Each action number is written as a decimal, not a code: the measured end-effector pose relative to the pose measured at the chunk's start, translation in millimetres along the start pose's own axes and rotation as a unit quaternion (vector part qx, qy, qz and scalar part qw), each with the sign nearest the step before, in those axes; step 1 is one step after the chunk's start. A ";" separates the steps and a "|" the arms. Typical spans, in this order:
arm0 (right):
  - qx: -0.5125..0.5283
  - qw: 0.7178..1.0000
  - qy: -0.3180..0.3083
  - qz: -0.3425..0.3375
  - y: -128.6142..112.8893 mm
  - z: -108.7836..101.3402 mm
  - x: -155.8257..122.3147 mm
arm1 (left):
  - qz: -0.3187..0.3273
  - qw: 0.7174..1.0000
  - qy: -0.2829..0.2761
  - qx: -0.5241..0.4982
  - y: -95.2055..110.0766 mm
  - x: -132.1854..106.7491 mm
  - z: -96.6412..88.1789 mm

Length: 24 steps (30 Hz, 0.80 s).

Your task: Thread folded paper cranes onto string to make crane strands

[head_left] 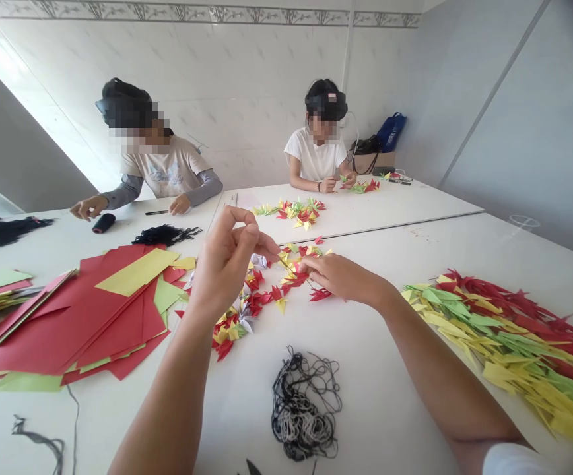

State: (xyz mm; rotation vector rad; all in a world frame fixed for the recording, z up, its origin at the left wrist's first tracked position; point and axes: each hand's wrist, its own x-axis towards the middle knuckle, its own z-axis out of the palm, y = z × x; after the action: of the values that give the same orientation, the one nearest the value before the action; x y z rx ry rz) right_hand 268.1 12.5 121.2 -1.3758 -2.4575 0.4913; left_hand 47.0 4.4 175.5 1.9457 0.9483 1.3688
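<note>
Our left hand (224,264) pinches narrowly just above the red-and-yellow paper cranes (291,267) (anything held is too small to tell); our right hand (343,277), fingers drawn close, lies nearer, on the cranes' diagonal strip.

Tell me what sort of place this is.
Most likely a paper-craft workroom set up for group origami. Long white tables hold stacked red and yellow origami paper and a large heap of folded origami pieces, and a person in a white T-shirt works with similar pieces.
</note>
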 end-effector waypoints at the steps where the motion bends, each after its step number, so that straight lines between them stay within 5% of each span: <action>1: 0.000 1.000 -0.022 0.006 3.2 3.4 1.8 | -0.004 1.000 -0.012 0.015 -0.7 0.0 -0.6; 8: 0.023 0.993 -0.106 0.040 24.3 17.4 9.9 | -0.020 0.981 -0.131 0.141 0.0 -1.9 -3.3; 14: -0.022 0.996 0.047 0.073 53.2 34.7 22.9 | -0.004 0.959 -0.186 0.216 2.2 -5.1 -3.3; 24: 0.004 0.989 0.082 0.121 94.6 90.6 43.4 | 0.028 0.925 -0.147 0.348 -0.6 -4.1 -6.9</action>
State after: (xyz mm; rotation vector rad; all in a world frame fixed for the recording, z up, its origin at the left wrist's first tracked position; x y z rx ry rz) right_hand 281.9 81.8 2.6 -1.6503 -2.1688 0.4212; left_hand 39.4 1.8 175.0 2.6148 1.3537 0.7653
